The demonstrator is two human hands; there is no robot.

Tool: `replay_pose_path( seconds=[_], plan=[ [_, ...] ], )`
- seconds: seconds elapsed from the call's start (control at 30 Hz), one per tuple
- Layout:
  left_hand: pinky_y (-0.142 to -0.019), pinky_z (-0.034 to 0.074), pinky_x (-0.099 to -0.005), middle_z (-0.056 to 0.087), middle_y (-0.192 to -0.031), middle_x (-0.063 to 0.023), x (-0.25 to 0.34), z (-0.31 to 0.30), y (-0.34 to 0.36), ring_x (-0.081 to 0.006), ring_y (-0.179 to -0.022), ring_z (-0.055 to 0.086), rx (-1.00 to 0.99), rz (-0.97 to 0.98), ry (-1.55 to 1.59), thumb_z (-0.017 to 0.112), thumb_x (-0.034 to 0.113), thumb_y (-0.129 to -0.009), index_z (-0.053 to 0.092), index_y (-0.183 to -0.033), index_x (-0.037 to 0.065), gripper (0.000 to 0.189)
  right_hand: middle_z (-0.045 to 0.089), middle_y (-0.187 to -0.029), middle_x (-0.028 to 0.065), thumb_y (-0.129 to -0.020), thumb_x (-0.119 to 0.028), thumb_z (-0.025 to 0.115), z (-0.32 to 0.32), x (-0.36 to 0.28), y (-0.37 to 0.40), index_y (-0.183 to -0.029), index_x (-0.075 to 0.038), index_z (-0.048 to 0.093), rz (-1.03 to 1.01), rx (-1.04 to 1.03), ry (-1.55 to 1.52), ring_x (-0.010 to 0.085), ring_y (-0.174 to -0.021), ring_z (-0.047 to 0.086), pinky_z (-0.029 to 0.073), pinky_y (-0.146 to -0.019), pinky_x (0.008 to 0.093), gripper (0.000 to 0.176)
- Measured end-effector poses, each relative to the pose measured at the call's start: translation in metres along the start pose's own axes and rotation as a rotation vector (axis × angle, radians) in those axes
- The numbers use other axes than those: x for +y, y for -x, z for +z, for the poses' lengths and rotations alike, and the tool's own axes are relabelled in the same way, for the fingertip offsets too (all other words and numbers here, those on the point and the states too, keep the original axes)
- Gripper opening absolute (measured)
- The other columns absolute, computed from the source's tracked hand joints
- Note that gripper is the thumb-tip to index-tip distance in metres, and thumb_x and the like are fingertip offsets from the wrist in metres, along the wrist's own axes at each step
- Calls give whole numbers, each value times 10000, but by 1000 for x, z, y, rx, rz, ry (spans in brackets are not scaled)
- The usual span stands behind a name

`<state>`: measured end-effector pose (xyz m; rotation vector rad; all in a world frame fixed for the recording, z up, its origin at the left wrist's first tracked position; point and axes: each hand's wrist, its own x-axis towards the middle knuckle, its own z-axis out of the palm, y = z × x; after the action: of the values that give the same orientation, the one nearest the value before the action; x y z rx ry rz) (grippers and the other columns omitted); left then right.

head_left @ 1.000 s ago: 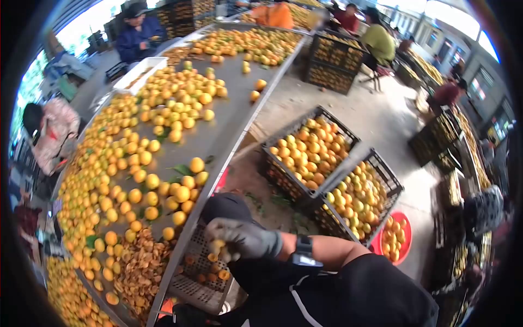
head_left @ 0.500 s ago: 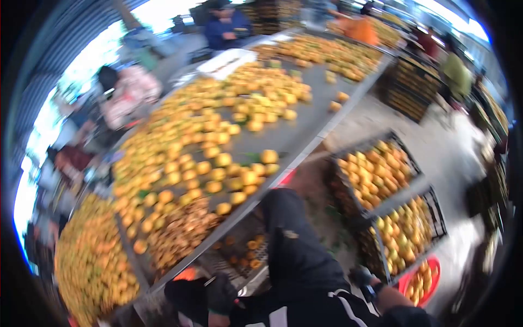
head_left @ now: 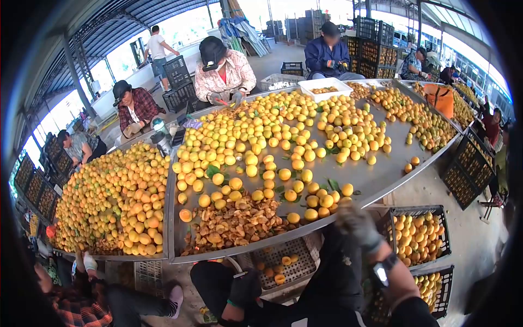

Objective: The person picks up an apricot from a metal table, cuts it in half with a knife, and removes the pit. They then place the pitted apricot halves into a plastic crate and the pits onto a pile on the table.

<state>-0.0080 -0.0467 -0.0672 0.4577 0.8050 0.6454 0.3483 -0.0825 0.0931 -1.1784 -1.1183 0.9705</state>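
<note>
My left hand point(head_left: 243, 287), in a dark glove, is low over my lap with its fingers curled. A small thing with a thin pale edge shows at those fingers, but I cannot tell what it is. Blurred by motion, my right hand point(head_left: 357, 226) wears a grey glove, with a watch point(head_left: 384, 268) on the wrist. It overlaps the near rim of the metal table point(head_left: 376, 177), just right of some loose apricots point(head_left: 325, 200). A brown heap of opened apricot pieces point(head_left: 234, 222) lies at the near edge, in front of many whole apricots point(head_left: 261, 131).
Crates of apricots point(head_left: 417, 238) stand at my right. A perforated crate point(head_left: 283, 264) holds a few fruits below the table edge. Across the table, people point(head_left: 226, 76) sit working beside a white tray point(head_left: 326, 90). Another person point(head_left: 81, 294) sits close at my left. An orange bag point(head_left: 439, 100) lies far right.
My view has swung right and up, and is sharper now. My right hand has risen from beside the crates to the table's near edge. My left hand stays low by my lap.
</note>
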Motion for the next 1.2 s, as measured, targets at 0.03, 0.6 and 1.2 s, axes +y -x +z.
replay_pose_path(
  seconds=[0.03, 0.6, 1.2],
  plan=[
    [-376, 310, -261, 421, -541, 17, -4, -10, -5, -103, -420, 408, -103, 21, 25, 507, 202, -946, 517, -815, 120, 155, 509, -813, -17, -960, -239, 462, 14, 34, -28, -1101, -56, 481, 68, -155, -218, 53, -638, 432, 357, -530, 195, 232],
    [-586, 456, -369, 609, -885, -100, 18, 13, -67, -174, -713, 566, 397, 1, -423, 506, 252, -939, 638, -978, 76, 224, 644, -998, 161, -845, -222, 623, 4, 149, -288, -1150, -109, 582, -77, -124, 696, 315, -874, 630, 495, -767, 384, 328],
    [-733, 464, -370, 593, -1005, -122, -22, -56, -98, -206, -862, 564, 228, -18, -623, 457, 208, -959, 575, -1100, 39, 250, 526, -1163, 198, -759, -238, 643, -27, 213, -465, -1131, -93, 513, 135, 192, 1574, 377, -939, 615, 517, -754, 440, 420]
  ],
)
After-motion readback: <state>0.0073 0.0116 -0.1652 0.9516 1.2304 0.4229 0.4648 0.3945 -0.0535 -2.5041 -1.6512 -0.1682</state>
